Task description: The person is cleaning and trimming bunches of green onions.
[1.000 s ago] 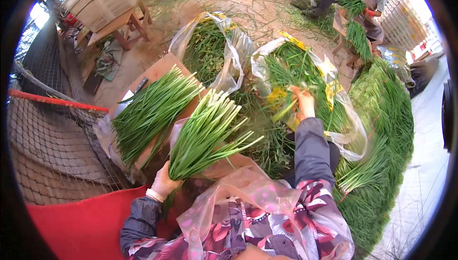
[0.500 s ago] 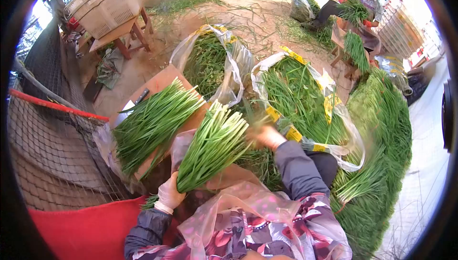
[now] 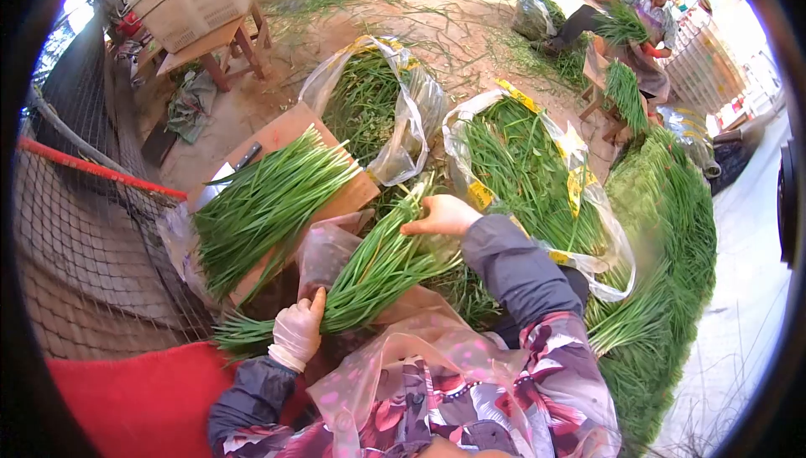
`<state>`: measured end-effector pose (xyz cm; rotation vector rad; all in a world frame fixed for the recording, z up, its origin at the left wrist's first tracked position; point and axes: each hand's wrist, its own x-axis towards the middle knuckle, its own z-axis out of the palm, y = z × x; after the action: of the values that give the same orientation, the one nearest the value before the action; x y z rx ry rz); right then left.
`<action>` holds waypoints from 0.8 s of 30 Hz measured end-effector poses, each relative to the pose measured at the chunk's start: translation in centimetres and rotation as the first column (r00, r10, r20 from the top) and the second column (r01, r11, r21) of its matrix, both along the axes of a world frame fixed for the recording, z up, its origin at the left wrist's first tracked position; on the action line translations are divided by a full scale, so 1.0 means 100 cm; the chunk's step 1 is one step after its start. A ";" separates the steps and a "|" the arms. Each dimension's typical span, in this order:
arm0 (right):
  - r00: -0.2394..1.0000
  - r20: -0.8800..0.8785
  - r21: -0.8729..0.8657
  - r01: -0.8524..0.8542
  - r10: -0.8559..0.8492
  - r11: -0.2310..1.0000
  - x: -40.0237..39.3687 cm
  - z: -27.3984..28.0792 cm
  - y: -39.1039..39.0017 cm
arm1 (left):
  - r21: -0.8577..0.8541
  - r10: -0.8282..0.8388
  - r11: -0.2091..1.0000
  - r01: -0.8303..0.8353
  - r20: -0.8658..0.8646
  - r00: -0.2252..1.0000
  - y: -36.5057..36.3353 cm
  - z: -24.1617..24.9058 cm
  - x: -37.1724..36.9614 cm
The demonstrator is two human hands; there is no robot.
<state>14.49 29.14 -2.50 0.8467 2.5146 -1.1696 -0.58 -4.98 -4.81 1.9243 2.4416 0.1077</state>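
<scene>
In both hands (image 3: 295, 334) (image 3: 447, 215), green stalk bundle (image 3: 363, 280), slanting

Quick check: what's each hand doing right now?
Left hand: closed around the green bunch, toward its leafy end.
Right hand: closed on it, near the pale ends.

Both arms bent, 2 hands raised: left (image 3: 297, 334) gloved, right (image 3: 443, 215) curled.

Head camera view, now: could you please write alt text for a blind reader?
A gloved left hand and a right hand hold a bunch of long green stalks with pale ends. A similar green pile lies on a flat brown board beside a black-handled knife; clear plastic bags of greens stand beyond.
</scene>
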 end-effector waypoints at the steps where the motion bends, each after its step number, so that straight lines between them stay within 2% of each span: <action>1: 1.000 -0.016 0.004 0.009 -0.009 1.000 -0.004 -0.011 -0.001 | -0.004 -0.026 1.000 0.026 -0.030 0.999 0.000 -0.001 -0.002; 4: 0.992 -0.085 0.002 0.096 -0.095 0.995 -0.003 -0.042 -0.010 | -0.040 -0.032 0.999 0.030 -0.051 0.998 -0.001 0.005 -0.003; 5: 0.911 -0.176 -0.267 0.321 -0.373 0.909 -0.001 -0.038 -0.016 | -0.067 -0.017 0.998 0.014 -0.039 0.999 0.000 0.007 -0.004; 6: 0.753 -0.186 -0.524 0.467 -0.631 0.712 0.000 -0.035 -0.018 | -0.060 -0.018 0.998 0.016 -0.037 0.999 0.004 0.005 -0.005; 7: 0.671 -0.226 -0.588 0.483 -0.706 0.648 0.001 -0.068 -0.010 | -0.034 -0.030 0.999 0.028 -0.054 0.998 0.005 0.003 -0.004; 8: 0.571 -0.265 -0.562 0.563 -0.777 0.606 0.005 -0.086 -0.002 | -0.005 -0.038 0.999 0.038 -0.074 0.997 0.007 0.001 -0.005; 9: 0.352 -0.271 -0.725 0.538 -0.896 0.431 0.016 -0.110 0.013 | -0.002 -0.037 0.999 0.037 -0.070 0.997 0.006 0.000 -0.005; 10: 0.071 -0.129 -0.951 0.274 -0.989 0.144 0.029 -0.155 0.045 | 0.001 -0.031 1.000 0.031 -0.052 0.998 0.003 0.001 -0.005; 11: 0.146 -0.123 -0.945 0.285 -0.982 0.161 0.045 -0.085 0.043 | 0.002 -0.025 1.000 0.025 -0.035 0.999 0.000 0.002 -0.006; 12: 0.027 -0.013 -0.962 0.273 -1.000 0.020 0.055 -0.071 0.052 | -0.003 -0.025 1.000 0.025 -0.031 0.999 -0.001 0.005 -0.006; 14: 0.365 -0.150 -0.795 0.508 -0.919 0.332 0.080 -0.051 0.066 | -0.050 -0.012 0.999 0.010 -0.049 0.999 0.003 0.011 -0.005; 15: 0.590 -0.132 -0.593 0.597 -0.796 0.541 0.072 -0.032 0.054 | -0.049 -0.012 0.999 0.010 -0.044 0.999 0.007 0.011 -0.005; 16: 0.770 -0.037 -0.359 0.585 -0.637 0.727 0.056 -0.015 0.035 | -0.035 -0.032 0.999 0.030 -0.050 0.998 0.010 0.013 -0.004; 17: 0.944 -0.015 -0.058 0.328 -0.330 0.943 0.036 -0.010 0.014 | -0.026 -0.043 0.999 0.042 -0.054 0.998 0.010 0.013 -0.002; 18: 0.995 0.102 0.219 -0.023 0.001 0.975 0.015 -0.011 -0.005 | -0.035 -0.038 0.999 0.036 -0.050 0.998 0.011 0.014 -0.001; 20: 0.992 0.067 0.169 0.092 -0.104 0.981 -0.010 -0.031 -0.031 | -0.009 -0.095 0.995 0.094 -0.063 0.994 0.015 0.014 -0.001; 21: 0.961 -0.146 0.126 0.255 -0.236 0.959 -0.012 -0.075 -0.030 | -0.005 -0.103 0.995 0.103 -0.080 0.991 0.015 0.013 -0.002; 22: 0.850 -0.304 -0.102 0.421 -0.431 0.901 -0.006 -0.116 -0.012 | -0.006 -0.103 0.995 0.103 -0.080 0.991 0.014 0.012 -0.003; 23: 0.686 -0.399 -0.350 0.500 -0.609 0.792 0.000 -0.139 0.004 | -0.007 -0.081 0.997 0.081 -0.070 0.994 0.011 0.011 -0.004; 24: 0.406 -0.150 -0.839 0.430 -0.901 0.333 0.013 -0.087 0.008 | -0.015 -0.072 0.997 0.071 -0.055 0.996 0.006 0.011 -0.005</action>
<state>15.76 29.93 -11.16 1.6114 1.5444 -2.8915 -1.10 -4.37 -3.73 2.0334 2.3970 0.0372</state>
